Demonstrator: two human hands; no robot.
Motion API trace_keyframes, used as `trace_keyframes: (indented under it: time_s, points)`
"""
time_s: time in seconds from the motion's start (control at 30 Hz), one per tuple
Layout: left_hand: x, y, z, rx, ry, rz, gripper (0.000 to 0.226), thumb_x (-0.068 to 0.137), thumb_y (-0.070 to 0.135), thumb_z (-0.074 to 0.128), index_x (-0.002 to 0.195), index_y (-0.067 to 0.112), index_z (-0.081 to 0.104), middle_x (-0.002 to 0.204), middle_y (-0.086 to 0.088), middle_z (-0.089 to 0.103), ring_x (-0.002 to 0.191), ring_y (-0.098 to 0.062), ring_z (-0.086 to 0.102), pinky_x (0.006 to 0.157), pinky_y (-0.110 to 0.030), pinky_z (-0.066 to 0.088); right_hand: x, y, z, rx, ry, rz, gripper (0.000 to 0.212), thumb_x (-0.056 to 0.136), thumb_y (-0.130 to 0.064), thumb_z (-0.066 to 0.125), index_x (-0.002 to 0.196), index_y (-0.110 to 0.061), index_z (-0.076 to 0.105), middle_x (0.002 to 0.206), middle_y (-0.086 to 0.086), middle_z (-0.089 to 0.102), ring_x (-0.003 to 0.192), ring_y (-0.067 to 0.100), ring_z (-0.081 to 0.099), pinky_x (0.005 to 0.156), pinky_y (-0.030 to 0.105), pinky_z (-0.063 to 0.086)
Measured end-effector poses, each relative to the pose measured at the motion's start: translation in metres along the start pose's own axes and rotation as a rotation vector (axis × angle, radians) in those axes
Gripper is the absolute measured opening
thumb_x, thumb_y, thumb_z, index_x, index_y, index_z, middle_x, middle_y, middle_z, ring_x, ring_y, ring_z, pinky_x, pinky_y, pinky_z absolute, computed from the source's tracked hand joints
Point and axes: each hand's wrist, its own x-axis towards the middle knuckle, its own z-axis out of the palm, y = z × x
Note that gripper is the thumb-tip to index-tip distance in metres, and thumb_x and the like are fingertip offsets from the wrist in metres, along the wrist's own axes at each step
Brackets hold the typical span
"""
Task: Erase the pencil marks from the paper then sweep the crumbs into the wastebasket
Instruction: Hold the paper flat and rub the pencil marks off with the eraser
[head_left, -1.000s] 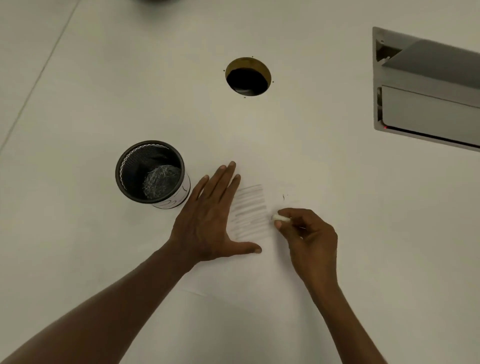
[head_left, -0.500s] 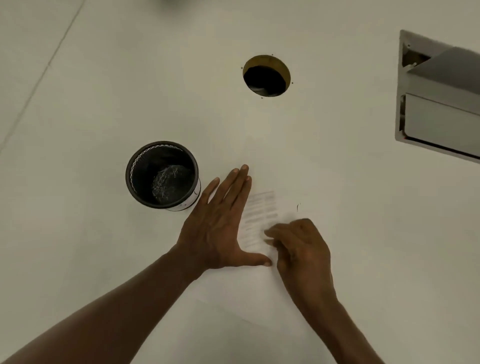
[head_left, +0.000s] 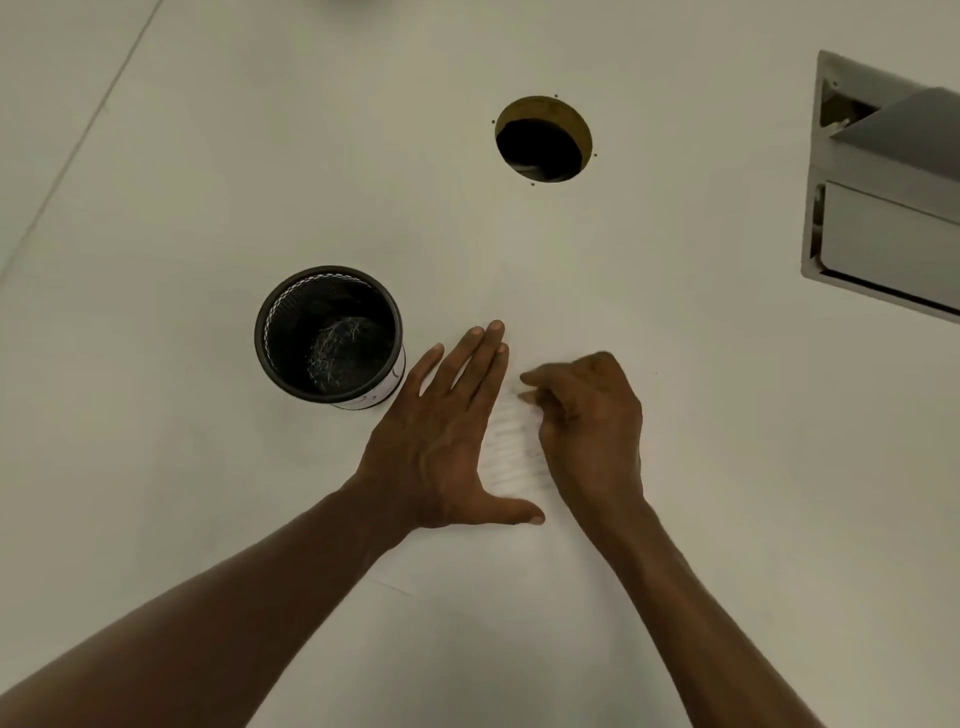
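Pale tabletop (head_left: 208, 156) fills the view, a round cable hole (head_left: 543, 139) cut into it at the far side and a grey hatch (head_left: 883, 197) set in at the right edge. White paper (head_left: 519, 561) is laid near the middle, barely told apart from the surface. It is pinned by the left hand (head_left: 441, 441), fingers straight and flat, thumb spread along the near side. Now the change: a second ago the right hand (head_left: 589, 421) was at the right edge of the pencil marks (head_left: 506, 447) with the white eraser showing at its fingertips; since then it has been carried up and across the marks toward the left fingers. A rubbing stroke is judged to be under way, so erasing is not finished — faint grey lines are seen between the hands. The right fingers are curled as if pinching, but the eraser is hidden and motion-blurred; what is held cannot be told. Crumbs cannot be made out. The black mesh basket (head_left: 270, 332) is stood just left of the left hand, pale scraps inside.
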Motion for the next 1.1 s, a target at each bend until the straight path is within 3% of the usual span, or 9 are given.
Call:
trace_keyframes:
  time_s: [0.1, 0.2, 0.3, 0.4, 0.5, 0.6, 0.73, 0.9, 1.1]
  points:
    - [-0.001, 0.001, 0.000, 0.010, 0.000, -0.007, 0.146, 0.060, 0.105, 0.038, 0.161, 0.003, 0.009, 0.171, -0.008, -0.008, 0.158, -0.020, -0.007, 0.128, -0.049, 0.009, 0.008, 0.001, 0.003, -0.012, -0.019, -0.010, 0.023, 0.078, -0.002, 0.055, 0.087, -0.010, 0.075, 0.081, 0.000, 0.070, 0.082, 0.012, 0.053, 0.069, 0.015, 0.037]
    - [-0.001, 0.001, 0.001, 0.007, 0.015, -0.010, 0.143, 0.063, 0.103, 0.039, 0.161, 0.002, 0.014, 0.172, -0.010, -0.002, 0.159, -0.022, -0.002, 0.127, -0.049, 0.012, -0.043, 0.001, -0.008, -0.024, -0.024, -0.007, 0.025, 0.073, 0.004, 0.057, 0.085, -0.009, 0.075, 0.084, 0.001, 0.070, 0.081, 0.014, 0.055, 0.074, 0.007, 0.034]
    - [0.000, 0.000, 0.001, 0.007, 0.014, 0.004, 0.144, 0.063, 0.104, 0.039, 0.161, 0.003, 0.012, 0.172, -0.010, -0.003, 0.159, -0.022, -0.003, 0.127, -0.049, 0.011, -0.021, 0.003, -0.001, -0.003, -0.011, 0.016, 0.025, 0.075, 0.000, 0.054, 0.085, -0.010, 0.075, 0.082, 0.002, 0.070, 0.080, 0.013, 0.055, 0.075, 0.002, 0.032]
    - [0.000, -0.001, 0.001, 0.005, 0.009, 0.001, 0.145, 0.062, 0.104, 0.040, 0.161, 0.004, 0.010, 0.172, -0.009, -0.006, 0.158, -0.021, -0.005, 0.128, -0.048, 0.008, 0.008, 0.001, 0.007, 0.014, 0.016, 0.014, 0.025, 0.077, -0.002, 0.052, 0.085, -0.009, 0.075, 0.080, 0.000, 0.071, 0.081, 0.008, 0.051, 0.072, 0.005, 0.033]
    - [0.000, 0.000, 0.001, 0.016, 0.009, -0.011, 0.143, 0.063, 0.103, 0.038, 0.161, 0.003, 0.012, 0.172, -0.009, -0.004, 0.159, -0.021, -0.003, 0.127, -0.049, 0.012, -0.039, 0.000, -0.007, -0.001, -0.012, 0.023, 0.025, 0.080, -0.009, 0.050, 0.085, -0.009, 0.075, 0.084, 0.002, 0.070, 0.083, 0.010, 0.053, 0.076, 0.004, 0.033]
    - [0.000, 0.001, 0.001, 0.027, 0.005, -0.011, 0.143, 0.063, 0.104, 0.037, 0.161, 0.003, 0.011, 0.172, -0.010, -0.005, 0.159, -0.022, -0.003, 0.127, -0.050, 0.013, -0.047, 0.002, -0.010, -0.026, -0.030, 0.021, 0.021, 0.074, 0.003, 0.064, 0.085, -0.010, 0.075, 0.083, 0.003, 0.070, 0.082, 0.012, 0.054, 0.075, 0.005, 0.033]
    - [0.000, 0.000, 0.000, 0.034, 0.000, -0.005, 0.146, 0.062, 0.105, 0.037, 0.161, 0.002, 0.009, 0.171, -0.010, -0.007, 0.158, -0.022, -0.005, 0.127, -0.049, 0.010, 0.021, 0.005, 0.004, -0.014, 0.025, 0.014, 0.024, 0.073, 0.004, 0.062, 0.086, -0.011, 0.075, 0.080, -0.001, 0.070, 0.082, 0.013, 0.054, 0.069, 0.018, 0.040]
    - [-0.001, 0.000, 0.001, 0.042, -0.007, -0.014, 0.145, 0.062, 0.104, 0.038, 0.161, 0.002, 0.009, 0.171, -0.010, -0.005, 0.159, -0.023, -0.003, 0.127, -0.050, 0.012, -0.042, 0.009, -0.015, -0.024, 0.014, 0.005, 0.021, 0.076, 0.001, 0.060, 0.086, -0.011, 0.075, 0.084, 0.000, 0.070, 0.082, 0.011, 0.054, 0.073, 0.011, 0.037]
    - [0.000, 0.001, -0.001, 0.041, -0.012, -0.011, 0.146, 0.061, 0.106, 0.035, 0.161, 0.003, 0.007, 0.171, -0.009, -0.008, 0.158, -0.022, -0.006, 0.127, -0.049, 0.009, 0.021, 0.014, -0.001, 0.025, 0.039, 0.015, 0.028, 0.074, 0.012, 0.066, 0.088, -0.011, 0.076, 0.083, -0.005, 0.069, 0.082, 0.015, 0.058, 0.070, 0.024, 0.047]
